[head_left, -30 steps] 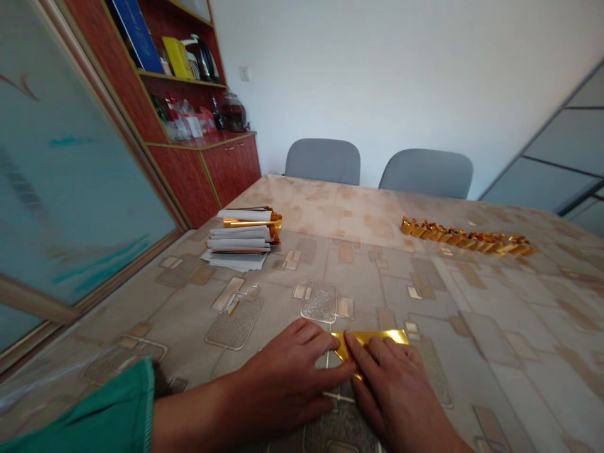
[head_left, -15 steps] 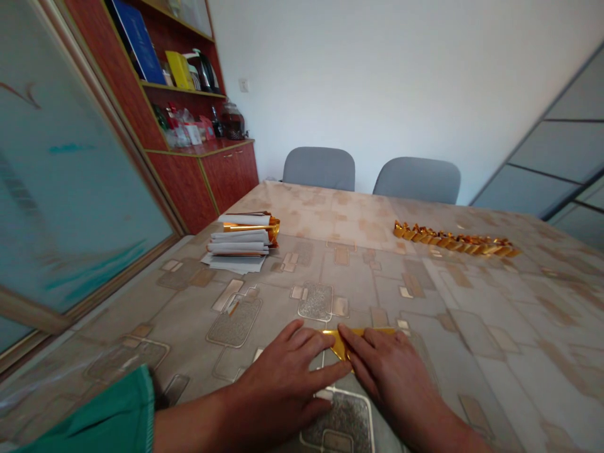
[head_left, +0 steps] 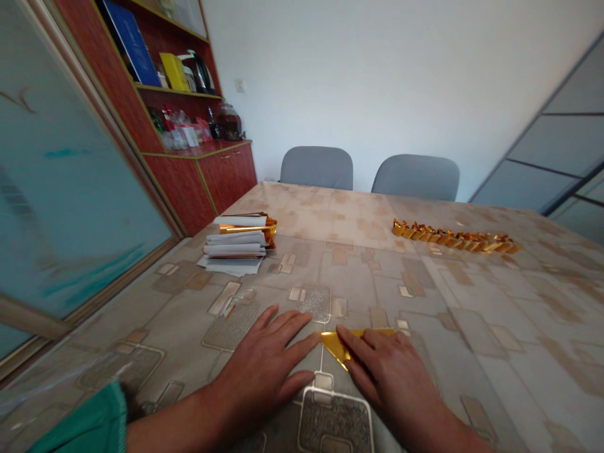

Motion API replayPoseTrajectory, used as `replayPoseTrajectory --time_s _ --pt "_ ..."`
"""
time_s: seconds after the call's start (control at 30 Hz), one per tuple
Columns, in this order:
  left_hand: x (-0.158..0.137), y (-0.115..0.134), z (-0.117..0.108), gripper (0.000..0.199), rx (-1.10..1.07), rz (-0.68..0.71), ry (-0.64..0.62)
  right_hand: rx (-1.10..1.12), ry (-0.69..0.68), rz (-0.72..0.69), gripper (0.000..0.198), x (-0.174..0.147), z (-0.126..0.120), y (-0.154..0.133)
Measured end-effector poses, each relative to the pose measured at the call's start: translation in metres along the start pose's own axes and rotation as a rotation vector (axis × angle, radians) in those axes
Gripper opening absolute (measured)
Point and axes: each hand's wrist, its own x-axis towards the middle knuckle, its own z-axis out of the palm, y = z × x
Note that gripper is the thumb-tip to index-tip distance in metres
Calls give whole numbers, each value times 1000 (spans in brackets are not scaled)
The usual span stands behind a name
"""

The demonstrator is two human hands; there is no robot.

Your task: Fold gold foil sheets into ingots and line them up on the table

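A strip of gold foil paper [head_left: 336, 347] lies on the table near its front, its left end folded to a slanted point. My right hand [head_left: 384, 365] covers the right part of the strip, fingers together and pressed down on it, thumb along its lower edge. Just left of the strip, my left hand [head_left: 271, 358] rests over the tablecloth with fingers stretched and spread, holding nothing. Its index fingertip is close to the paper's left point; I cannot tell whether they touch. The middle of the strip is hidden under my right fingers.
A stack of folded white-and-gold paper [head_left: 238, 244] stands at the left of the patterned table [head_left: 358, 277]. A row of folded gold foil pieces [head_left: 453, 238] lies at the back right. Behind the table are two grey chairs [head_left: 317, 167] and a red-brown cabinet [head_left: 226, 170].
My left hand has moved left, away from the gold foil paper, and its fingers have spread. More of the folded left end shows. My right hand stays on the strip.
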Motion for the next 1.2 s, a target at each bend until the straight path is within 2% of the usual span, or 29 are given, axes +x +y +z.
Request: replayPoseTrajectory --time_s 0.17,0.3,0.4,0.57,0.63,0.73,0.77,0.87,0.93,1.03,1.2 --pt "4 1 0 41 -37 7 89 102 -41 61 42 3 -6 4" --pt "20 6 -2 28 -68 50 171 143 12 150 46 10 -22 22" --pt "38 10 -2 22 -50 56 191 146 -39 212 43 12 -30 39" --pt "59 19 0 19 -129 40 145 198 -142 301 21 10 -26 52" --pt "61 22 0 16 -205 50 148 261 -116 261 17 9 -23 52" --pt "62 25 -1 36 -299 59 169 470 -14 167 12 7 -25 45" --pt "62 25 -1 38 -310 57 191 546 25 134 11 7 -28 41" --pt "63 22 -2 16 -315 71 319 658 122 3 11 6 -40 29" --pt "65 18 -2 14 -332 89 418 646 139 -118 10 5 -48 23" --pt "67 14 -1 18 -343 97 488 609 111 -253 17 3 -54 23" --pt "68 13 3 19 -291 124 430 484 -76 -288 26 -4 -54 30"
